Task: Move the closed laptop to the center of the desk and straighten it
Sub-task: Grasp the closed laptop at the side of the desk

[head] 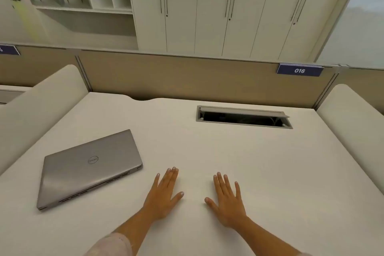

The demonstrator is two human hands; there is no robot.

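Observation:
A closed silver laptop (91, 167) lies on the left part of the white desk (259, 162), turned at an angle to the desk's edges, its vented hinge side toward me. My left hand (164, 195) rests flat on the desk just right of the laptop, fingers spread, not touching it. My right hand (227, 201) lies flat a little further right, palm down, holding nothing. Both hands sit near the middle of the desk's front half.
An open cable hatch (243, 117) is set into the desk at the back right. Cream side dividers stand at the left (37, 106) and right (351, 118). A tan back partition (187, 77) carries a blue sign "016" (299, 70). Cupboards stand behind.

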